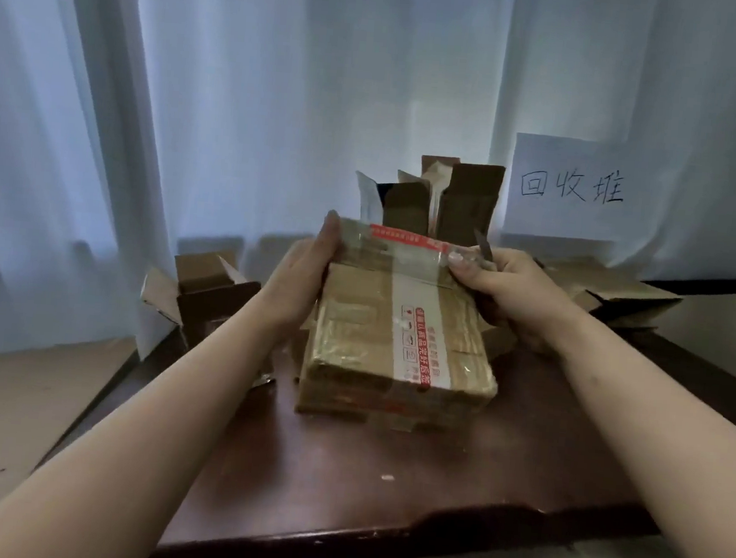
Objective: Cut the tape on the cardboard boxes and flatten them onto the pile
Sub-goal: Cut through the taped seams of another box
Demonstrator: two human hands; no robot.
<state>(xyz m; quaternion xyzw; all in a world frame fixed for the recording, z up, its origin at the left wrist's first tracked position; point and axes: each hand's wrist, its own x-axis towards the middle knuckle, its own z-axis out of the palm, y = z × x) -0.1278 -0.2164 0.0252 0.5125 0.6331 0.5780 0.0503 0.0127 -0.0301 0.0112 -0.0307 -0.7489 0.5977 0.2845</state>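
taped box [397, 334] mid tabletop [341, 488], still sealed | L hand [309, 274] grips its left side | R hand [502, 285] pinches blade [483, 244] at far-right corner | opened boxes [443, 196] at far edge, unflattened; most left

A dark brown wooden table [341, 479] is carrying the things, its near edge running across the bottom of the view with a shallow notch toward the near right corner. A taped cardboard box [395, 351] is sitting on the middle of the tabletop. An opened box [206, 297] with raised flaps is standing at the left edge. Further opened boxes [447, 201] are standing upright along the far edge, against the white curtain. Flattened cardboard [611, 293] is lying at the far right corner. A small pale scrap [387, 477] is lying on the bare wood toward the near edge.
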